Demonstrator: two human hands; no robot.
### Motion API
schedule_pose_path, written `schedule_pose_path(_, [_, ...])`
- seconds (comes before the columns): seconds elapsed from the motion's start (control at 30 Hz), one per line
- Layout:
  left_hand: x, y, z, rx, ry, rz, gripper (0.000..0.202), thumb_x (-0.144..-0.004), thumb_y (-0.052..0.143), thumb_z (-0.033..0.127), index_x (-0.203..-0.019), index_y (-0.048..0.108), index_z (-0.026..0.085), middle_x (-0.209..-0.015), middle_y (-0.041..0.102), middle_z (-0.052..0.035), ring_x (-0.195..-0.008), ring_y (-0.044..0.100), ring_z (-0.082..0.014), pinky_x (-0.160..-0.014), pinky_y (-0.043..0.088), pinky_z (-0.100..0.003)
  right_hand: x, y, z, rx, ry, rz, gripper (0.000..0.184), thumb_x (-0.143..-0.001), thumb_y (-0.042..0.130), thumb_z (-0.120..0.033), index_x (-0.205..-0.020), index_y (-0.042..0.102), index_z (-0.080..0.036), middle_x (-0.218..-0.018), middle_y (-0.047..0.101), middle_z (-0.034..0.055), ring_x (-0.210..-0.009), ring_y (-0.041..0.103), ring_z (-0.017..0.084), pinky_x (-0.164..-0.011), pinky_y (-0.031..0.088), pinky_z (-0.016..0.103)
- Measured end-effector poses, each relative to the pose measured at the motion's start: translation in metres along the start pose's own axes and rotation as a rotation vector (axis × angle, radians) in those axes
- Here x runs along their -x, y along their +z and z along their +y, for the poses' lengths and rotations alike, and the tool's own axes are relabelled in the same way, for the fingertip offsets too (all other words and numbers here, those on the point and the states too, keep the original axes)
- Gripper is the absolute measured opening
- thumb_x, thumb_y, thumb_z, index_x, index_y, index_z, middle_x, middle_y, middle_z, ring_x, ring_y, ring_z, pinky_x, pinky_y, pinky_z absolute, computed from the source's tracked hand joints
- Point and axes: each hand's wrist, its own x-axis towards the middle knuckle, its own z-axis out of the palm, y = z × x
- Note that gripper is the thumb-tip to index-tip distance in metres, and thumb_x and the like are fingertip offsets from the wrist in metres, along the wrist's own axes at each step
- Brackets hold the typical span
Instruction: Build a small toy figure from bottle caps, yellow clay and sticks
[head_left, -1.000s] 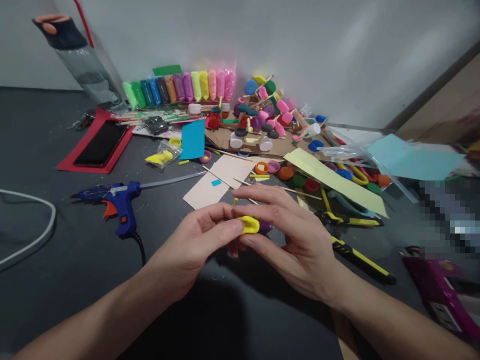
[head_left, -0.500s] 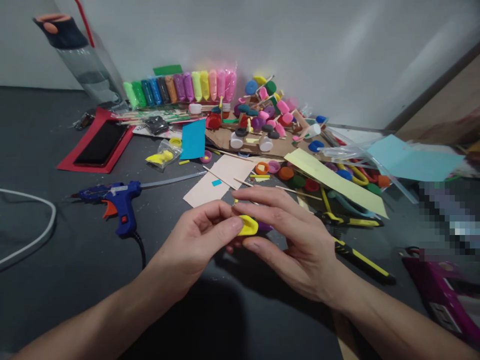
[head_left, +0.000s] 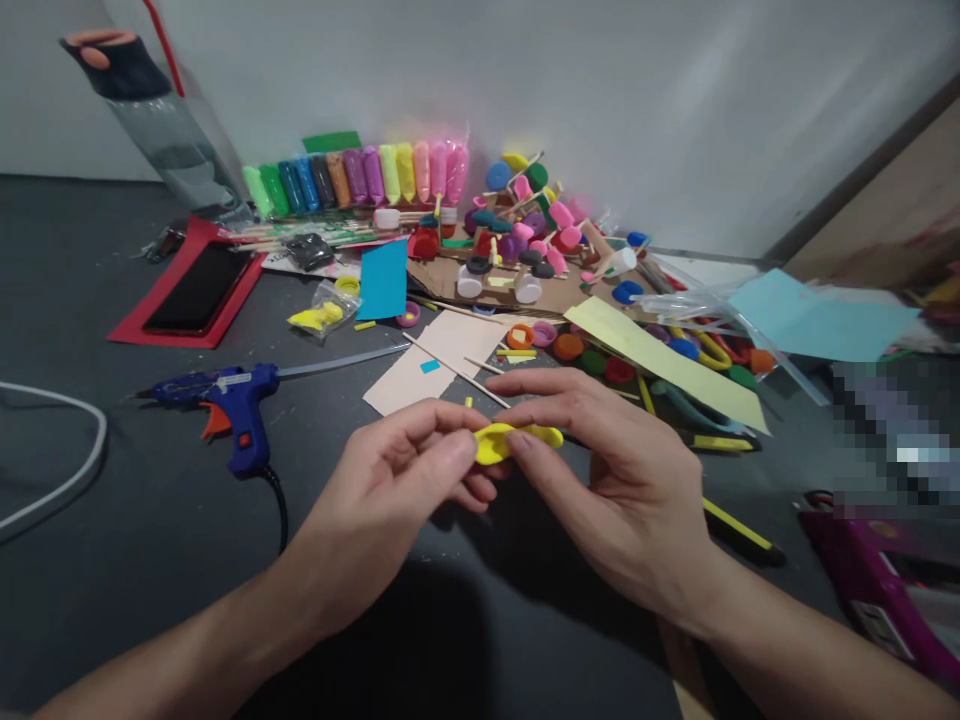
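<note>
A soft-looking yellow piece of modelling clay [head_left: 493, 446] stretches between my hands, above the near part of the dark table. My left hand [head_left: 401, 485] pinches its left end between thumb and fingers. Pressed onto the clay's front is the thumb of my right hand [head_left: 626, 490], with the fingers curved behind it; the right end sticks out past that thumb. Just beyond my fingers lie thin wooden sticks [head_left: 456, 370] and a pale pink paper sheet [head_left: 390, 378]. A small yellow tube piece [head_left: 469, 403] stands by my left fingertips.
At left lies a blue glue gun [head_left: 251, 415], with a phone [head_left: 199, 288] on red paper behind it. Bagged clay sticks [head_left: 349, 178], a water bottle [head_left: 176, 150] and a colourful pile of caps and small models [head_left: 525, 235] line the wall. Yellow-black tools [head_left: 742, 530] lie right.
My right thumb has come onto the clay, and more of the clay's right end shows. The purple thing seen behind it earlier is out of sight. My right hand has shifted slightly right.
</note>
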Motion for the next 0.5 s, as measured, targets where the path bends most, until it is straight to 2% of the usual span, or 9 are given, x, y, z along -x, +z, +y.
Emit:
schedule_pose_path(0.1, [-0.0020,-0.0009,-0.0037,0.054,-0.003,-0.021,0.020,-0.091,0.067,0.036,-0.099,0.075,0.020,-0.086,0.076,-0.0007,-0.074,0.072,-0.0129,-0.069,0.062,-0.022,-0.0011,0.0007,0.0006,0.020,0.011,0.022,0.007,-0.093,0.063,-0.015,-0.095,0.070,-0.017,-0.110,0.072,0.0090,-0.105,0.068,0.014,-0.091,0.052,0.024])
schedule_pose_path(0.3, [-0.0034,0.0071,-0.0027,-0.052,0.035,0.099,0.013,-0.085,0.071,0.016,-0.095,0.078,0.020,-0.082,0.079,0.0019,-0.068,0.072,-0.0074,-0.068,0.058,-0.013,-0.0026,0.0014,0.0003,0.060,0.019,0.025,0.006,-0.092,0.065,-0.017,-0.093,0.071,-0.015,-0.109,0.073,0.0097,-0.103,0.068,0.014,-0.092,0.051,0.024])
schedule_pose_path(0.4, [-0.0031,0.0078,-0.0019,-0.145,0.085,0.122,0.014,-0.083,0.071,0.016,-0.093,0.078,0.021,-0.082,0.080,0.0033,-0.068,0.073,-0.0074,-0.066,0.057,-0.010,-0.0025,0.0011,0.0000,0.065,0.009,0.014,0.007,-0.090,0.068,-0.019,-0.096,0.071,-0.015,-0.110,0.073,0.0101,-0.105,0.068,0.015,-0.093,0.051,0.024])
schedule_pose_path(0.5, [-0.0021,0.0051,-0.0038,-0.335,0.176,0.138,0.015,-0.083,0.071,0.018,-0.096,0.078,0.020,-0.085,0.081,0.0021,-0.074,0.075,-0.0089,-0.067,0.056,-0.009,-0.0019,0.0008,0.0003,0.070,-0.005,-0.001,0.007,-0.090,0.068,-0.018,-0.097,0.070,-0.015,-0.112,0.072,0.0099,-0.107,0.068,0.015,-0.093,0.051,0.025])
